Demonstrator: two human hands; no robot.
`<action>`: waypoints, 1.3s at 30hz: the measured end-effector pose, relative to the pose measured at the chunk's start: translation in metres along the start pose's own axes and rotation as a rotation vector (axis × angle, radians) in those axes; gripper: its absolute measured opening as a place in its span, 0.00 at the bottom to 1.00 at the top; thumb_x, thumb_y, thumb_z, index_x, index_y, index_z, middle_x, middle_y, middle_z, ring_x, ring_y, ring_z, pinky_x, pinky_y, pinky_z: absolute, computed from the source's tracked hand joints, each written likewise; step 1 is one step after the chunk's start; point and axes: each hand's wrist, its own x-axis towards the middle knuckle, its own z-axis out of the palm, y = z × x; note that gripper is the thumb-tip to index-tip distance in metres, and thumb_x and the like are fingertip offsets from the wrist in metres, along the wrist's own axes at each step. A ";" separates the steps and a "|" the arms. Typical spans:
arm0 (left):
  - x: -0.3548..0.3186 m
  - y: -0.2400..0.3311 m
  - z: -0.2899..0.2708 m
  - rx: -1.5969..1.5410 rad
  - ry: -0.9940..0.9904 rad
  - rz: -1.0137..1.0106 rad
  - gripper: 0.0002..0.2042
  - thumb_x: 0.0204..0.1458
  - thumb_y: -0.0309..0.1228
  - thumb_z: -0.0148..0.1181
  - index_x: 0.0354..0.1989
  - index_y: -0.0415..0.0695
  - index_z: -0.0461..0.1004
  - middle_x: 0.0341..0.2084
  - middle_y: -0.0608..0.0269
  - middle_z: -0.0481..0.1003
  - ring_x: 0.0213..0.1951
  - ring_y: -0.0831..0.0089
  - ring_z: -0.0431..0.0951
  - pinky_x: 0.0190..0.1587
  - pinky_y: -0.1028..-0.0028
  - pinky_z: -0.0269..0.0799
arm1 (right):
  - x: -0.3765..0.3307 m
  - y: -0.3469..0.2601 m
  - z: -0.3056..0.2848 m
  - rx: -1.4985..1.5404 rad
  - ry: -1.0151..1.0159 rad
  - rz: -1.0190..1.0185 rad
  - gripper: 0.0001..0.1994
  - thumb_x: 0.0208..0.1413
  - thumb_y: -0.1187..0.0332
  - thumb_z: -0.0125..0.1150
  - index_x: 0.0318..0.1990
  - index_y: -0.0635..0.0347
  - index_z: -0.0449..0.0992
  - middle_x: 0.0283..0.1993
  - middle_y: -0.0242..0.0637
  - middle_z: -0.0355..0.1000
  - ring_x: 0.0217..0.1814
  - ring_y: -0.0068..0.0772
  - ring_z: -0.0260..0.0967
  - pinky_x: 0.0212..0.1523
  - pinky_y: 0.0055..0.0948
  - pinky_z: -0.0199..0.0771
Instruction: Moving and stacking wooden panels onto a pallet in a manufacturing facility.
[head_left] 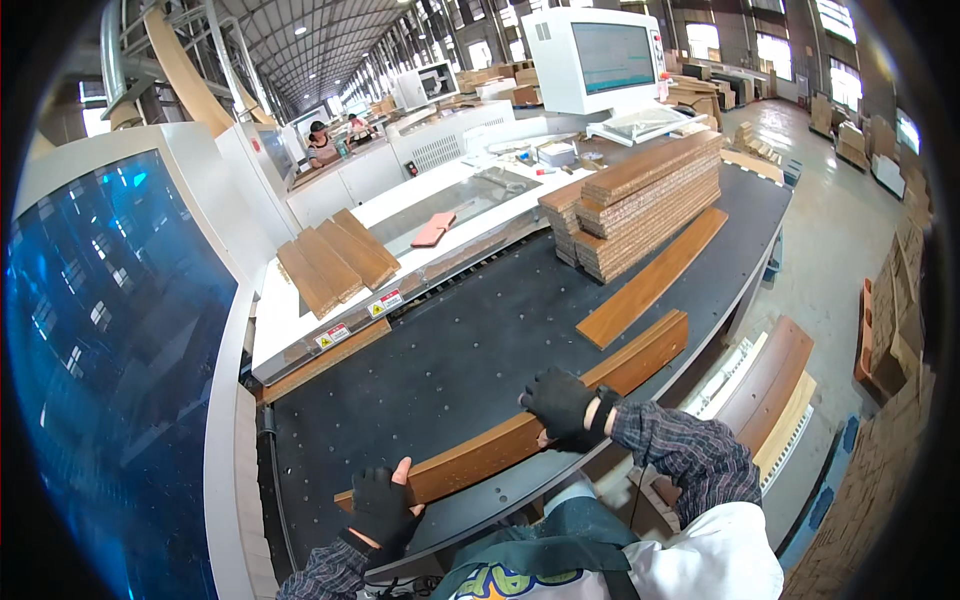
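Probably stiff and best edge-gripped, the near wood-grain board [478, 457] is clamped by left hand [383, 502] and right hand [562, 402] fingers.

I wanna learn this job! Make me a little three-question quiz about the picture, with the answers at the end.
1. True or false: the left hand and the right hand are both on the same long brown board.

2. Which of these is on the dark table?
A) the flat pink thing
B) the pile of brown boards
C) the shiny blue panel

3. Fill in the missing word: the person's gloves are the colour ____.

Key: 1. True. 2. B. 3. Black.
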 end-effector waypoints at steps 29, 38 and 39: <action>-0.075 0.017 0.014 -0.184 0.132 -0.165 0.24 0.50 0.46 0.68 0.47 0.40 0.74 0.32 0.42 0.74 0.33 0.43 0.74 0.35 0.53 0.71 | -0.030 -0.029 0.025 0.184 0.081 0.080 0.20 0.41 0.58 0.71 0.42 0.56 0.76 0.36 0.41 0.74 0.43 0.48 0.73 0.41 0.45 0.73; -0.065 0.037 -0.010 -0.264 0.111 -0.194 0.20 0.53 0.42 0.67 0.46 0.40 0.73 0.33 0.42 0.75 0.35 0.42 0.75 0.38 0.51 0.70 | -0.047 -0.029 0.033 0.173 0.132 0.100 0.21 0.38 0.61 0.72 0.42 0.56 0.78 0.36 0.40 0.75 0.43 0.47 0.74 0.44 0.45 0.73; -0.066 0.036 -0.012 -0.225 0.105 -0.194 0.20 0.53 0.42 0.67 0.46 0.40 0.73 0.33 0.42 0.75 0.35 0.42 0.75 0.38 0.51 0.70 | -0.050 -0.030 0.033 0.153 0.151 0.075 0.20 0.38 0.61 0.72 0.42 0.55 0.77 0.35 0.40 0.75 0.43 0.47 0.74 0.43 0.45 0.73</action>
